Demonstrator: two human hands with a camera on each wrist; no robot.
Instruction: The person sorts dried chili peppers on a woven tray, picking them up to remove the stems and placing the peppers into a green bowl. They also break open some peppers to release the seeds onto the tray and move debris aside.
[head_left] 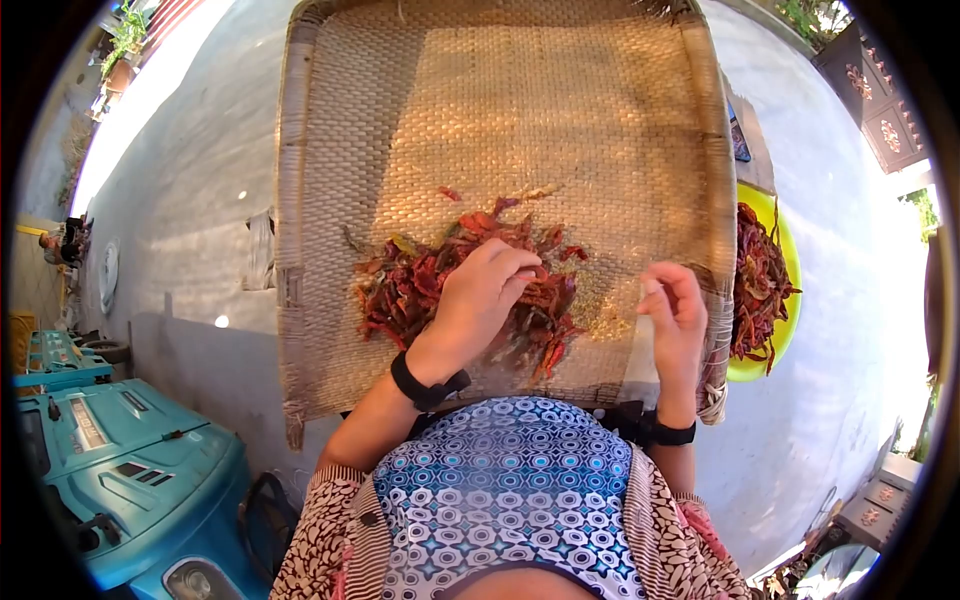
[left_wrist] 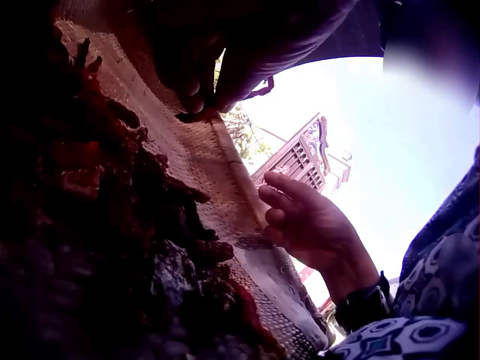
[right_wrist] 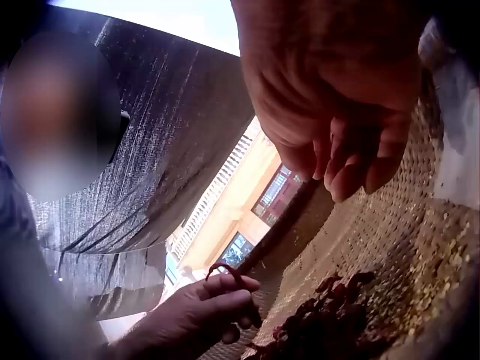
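A heap of dried red chili peppers lies on a woven bamboo tray. My left hand is over the heap, its fingers bent downward. In the right wrist view, the left hand pinches a dried chili pepper, whose thin curved end sticks up above the fingers. My right hand is raised over the tray's right side, apart from the heap. Its fingers curl in toward the thumb in the left wrist view, and nothing shows between them there. A pale sheet lies below it at the tray's near right corner.
Loose yellow seeds are scattered right of the heap. Beyond the tray's right rim, a yellow-green basin holds more dried chilies. A teal vehicle stands at the lower left on the concrete floor.
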